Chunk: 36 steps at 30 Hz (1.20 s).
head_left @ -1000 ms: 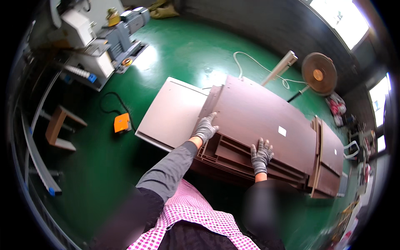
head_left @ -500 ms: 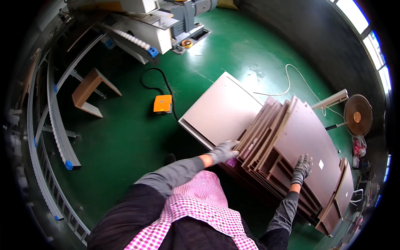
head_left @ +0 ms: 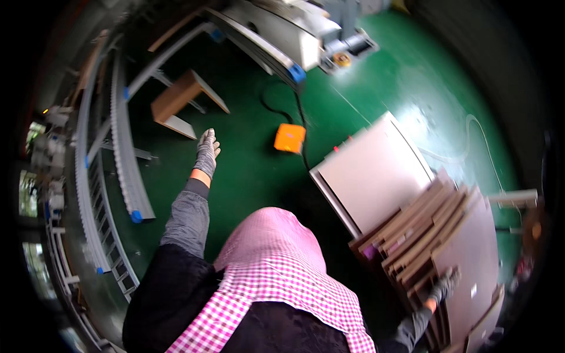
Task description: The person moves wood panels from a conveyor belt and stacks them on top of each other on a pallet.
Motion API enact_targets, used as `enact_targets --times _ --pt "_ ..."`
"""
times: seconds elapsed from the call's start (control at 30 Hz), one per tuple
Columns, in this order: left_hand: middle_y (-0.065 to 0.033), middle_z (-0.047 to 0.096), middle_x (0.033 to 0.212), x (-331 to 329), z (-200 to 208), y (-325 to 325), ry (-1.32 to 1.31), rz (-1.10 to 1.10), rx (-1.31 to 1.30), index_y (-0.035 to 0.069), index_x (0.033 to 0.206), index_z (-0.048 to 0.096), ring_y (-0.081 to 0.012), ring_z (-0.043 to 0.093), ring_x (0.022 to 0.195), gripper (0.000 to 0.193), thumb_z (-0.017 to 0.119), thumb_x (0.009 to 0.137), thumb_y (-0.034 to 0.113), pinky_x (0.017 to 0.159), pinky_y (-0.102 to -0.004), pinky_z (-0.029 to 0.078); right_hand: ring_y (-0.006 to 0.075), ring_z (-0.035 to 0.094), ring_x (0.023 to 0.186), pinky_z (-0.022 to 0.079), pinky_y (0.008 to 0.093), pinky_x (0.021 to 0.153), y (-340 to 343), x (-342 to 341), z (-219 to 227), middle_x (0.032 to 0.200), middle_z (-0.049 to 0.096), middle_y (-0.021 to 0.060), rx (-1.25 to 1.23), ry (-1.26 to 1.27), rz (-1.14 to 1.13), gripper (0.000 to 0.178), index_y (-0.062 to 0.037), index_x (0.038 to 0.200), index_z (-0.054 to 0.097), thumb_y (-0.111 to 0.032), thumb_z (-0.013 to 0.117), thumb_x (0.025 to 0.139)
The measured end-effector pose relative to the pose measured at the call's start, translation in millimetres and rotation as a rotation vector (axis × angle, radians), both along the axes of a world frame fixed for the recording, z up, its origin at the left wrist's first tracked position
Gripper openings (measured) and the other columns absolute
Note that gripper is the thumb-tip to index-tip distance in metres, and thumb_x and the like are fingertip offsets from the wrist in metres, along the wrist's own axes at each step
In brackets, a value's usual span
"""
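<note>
My left hand (head_left: 206,154), in a grey work glove, reaches out over the green floor with nothing in it, its fingers loosely extended. It is nearest to a brown angled board piece (head_left: 176,99) that stands beyond it. At the right, my right hand (head_left: 445,285), gloved too and slightly blurred, rests with fingers apart on the face of a large brown panel (head_left: 471,262). That panel leans against a stack of brown boards (head_left: 419,228), whose edges are uneven. Beside the stack is a pale flat panel (head_left: 376,176).
An orange box-like foot pedal (head_left: 289,138) with a black cable lies on the floor. Roller conveyor rails (head_left: 130,159) with blue end caps run along the left. A machine (head_left: 347,50) stands at the top. A white cable (head_left: 487,147) curves at the right.
My left hand has left the board stack's edge and swung left over the floor. The view has turned, so the stack sits farther right. My right hand stays on the large panel.
</note>
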<state>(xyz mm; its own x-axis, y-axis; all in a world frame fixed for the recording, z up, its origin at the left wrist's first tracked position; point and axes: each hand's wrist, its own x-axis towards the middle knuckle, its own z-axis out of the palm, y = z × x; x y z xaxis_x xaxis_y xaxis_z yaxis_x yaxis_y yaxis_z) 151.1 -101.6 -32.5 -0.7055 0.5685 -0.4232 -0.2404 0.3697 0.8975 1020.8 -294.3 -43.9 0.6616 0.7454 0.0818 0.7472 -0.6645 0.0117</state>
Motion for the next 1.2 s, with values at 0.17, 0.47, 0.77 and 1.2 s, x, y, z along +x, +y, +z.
enact_targets --times 0.17,0.47,0.77,1.2 --pt "-0.0033 0.053 0.090 -142.0 40.6 46.2 -0.047 0.210 0.225 0.013 0.109 0.053 -0.0141 0.050 0.083 0.049 0.058 0.085 0.056 0.084 -0.0348 0.039 0.0315 0.029 0.135 0.020 0.0409 0.111 -17.2 21.2 -22.1 0.146 0.033 0.0131 -0.136 -0.025 -0.156 0.058 -0.0192 0.144 0.031 -0.050 0.031 0.095" --pt "0.0031 0.019 0.068 -243.1 72.7 96.2 0.105 0.288 0.308 0.013 0.086 0.044 -0.0105 0.019 0.056 0.051 0.064 0.077 0.059 0.052 -0.0285 0.015 0.0342 0.040 0.127 0.034 0.0431 0.104 10.9 85.3 -53.6 0.141 0.038 0.0192 -0.533 -0.278 0.067 0.049 -0.0103 0.139 0.037 -0.031 0.035 0.094" --pt "-0.0148 0.034 0.134 -287.6 112.6 140.7 0.275 0.102 0.347 -0.001 0.144 0.014 -0.0297 0.041 0.116 0.118 0.065 0.066 0.071 0.099 -0.0430 0.034 0.0262 0.048 0.116 0.040 0.0352 0.096 69.4 -52.3 1.1 0.131 0.048 0.0151 0.210 0.532 -0.219 0.067 -0.0051 0.136 0.041 -0.054 0.045 0.090" --pt "-0.0156 0.018 0.148 -388.6 122.3 153.4 0.063 0.012 0.372 0.006 0.146 0.012 -0.0351 0.022 0.133 0.118 0.059 0.064 0.078 0.107 -0.0471 0.023 0.0257 0.031 0.132 0.024 0.0356 0.107 129.9 -200.7 69.2 0.145 0.032 0.0123 0.157 0.517 0.034 0.070 -0.0084 0.144 0.027 -0.056 0.038 0.093"
